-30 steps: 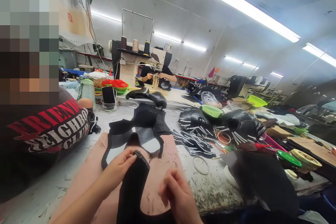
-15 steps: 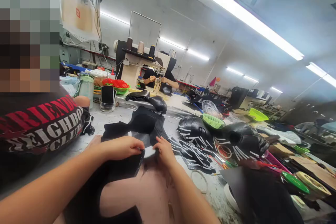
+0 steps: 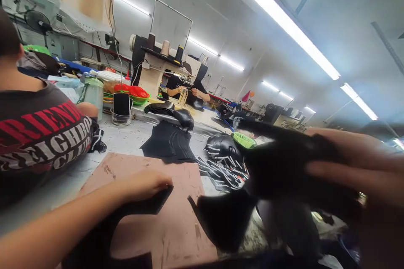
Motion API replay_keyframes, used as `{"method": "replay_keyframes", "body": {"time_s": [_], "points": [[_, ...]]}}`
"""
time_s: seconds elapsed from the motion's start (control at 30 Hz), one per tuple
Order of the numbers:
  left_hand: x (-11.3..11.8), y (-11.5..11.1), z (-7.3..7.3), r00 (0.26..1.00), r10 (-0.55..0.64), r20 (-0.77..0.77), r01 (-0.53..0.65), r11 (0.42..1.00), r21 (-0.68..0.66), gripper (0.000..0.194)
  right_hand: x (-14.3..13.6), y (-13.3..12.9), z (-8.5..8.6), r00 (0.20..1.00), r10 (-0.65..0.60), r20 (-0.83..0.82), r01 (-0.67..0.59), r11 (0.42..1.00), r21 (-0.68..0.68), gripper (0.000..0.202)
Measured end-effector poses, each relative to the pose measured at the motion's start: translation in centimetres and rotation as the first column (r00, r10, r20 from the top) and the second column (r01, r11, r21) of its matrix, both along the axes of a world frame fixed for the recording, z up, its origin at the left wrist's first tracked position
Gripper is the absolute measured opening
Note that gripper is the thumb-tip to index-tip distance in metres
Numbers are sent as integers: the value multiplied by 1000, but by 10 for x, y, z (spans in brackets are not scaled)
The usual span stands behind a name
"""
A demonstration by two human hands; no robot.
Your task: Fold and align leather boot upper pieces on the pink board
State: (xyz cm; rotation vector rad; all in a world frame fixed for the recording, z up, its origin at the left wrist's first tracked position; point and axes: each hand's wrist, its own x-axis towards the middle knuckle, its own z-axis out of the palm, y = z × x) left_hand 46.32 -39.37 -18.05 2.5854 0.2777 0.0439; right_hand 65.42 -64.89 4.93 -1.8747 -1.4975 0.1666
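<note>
My left hand point(image 3: 150, 183) rests over the pink board point(image 3: 179, 214), its fingers curled on the end of a curved black sheet piece point(image 3: 158, 204). That piece runs back under my forearm towards the lower left. At the right, close to the camera, my right hand point(image 3: 344, 164) is smeared by motion, with thumb and fingers closed round another black piece point(image 3: 274, 172). The held piece hangs down over the board's right edge. Beyond the board lies a stack of black cut pieces point(image 3: 167, 141).
Black parts with white strips point(image 3: 222, 151) lie right of the stack, near a green basket point(image 3: 243, 139). A phone point(image 3: 121, 105) stands in a clear tub. A co-worker point(image 3: 41, 126) sits at the left; another person works behind the sewing machine point(image 3: 151, 67).
My right hand has left the board and swung right and up towards the camera with a black piece. My left hand stays on the curved piece. The view has shifted slightly.
</note>
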Motion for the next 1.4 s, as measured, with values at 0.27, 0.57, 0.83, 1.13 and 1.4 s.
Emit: {"method": "replay_keyframes", "body": {"time_s": [0.27, 0.57, 0.83, 1.13, 1.4], "points": [[26, 4, -23, 995, 95, 23, -97, 983, 154, 28, 2, 34, -127, 681, 91, -726, -446, 838, -313, 42], [-55, -18, -53, 989, 30, -144, -8, 988, 151, 49, 2, 68, -272, 387, 84, -918, -405, 910, -87, 51], [-59, -46, -73, 975, 138, -174, -80, 949, 304, 51, 1, 67, -271, 405, 158, -900, -431, 902, -36, 60], [-69, -99, -84, 977, 174, -125, -127, 939, 319, 61, -17, 66, -284, 346, 115, -931, -322, 947, -2, 53], [-55, -72, -84, 971, -121, 206, 29, 915, 403, 37, -26, 65, -304, 479, -28, -877, -100, 991, -86, 43]]}}
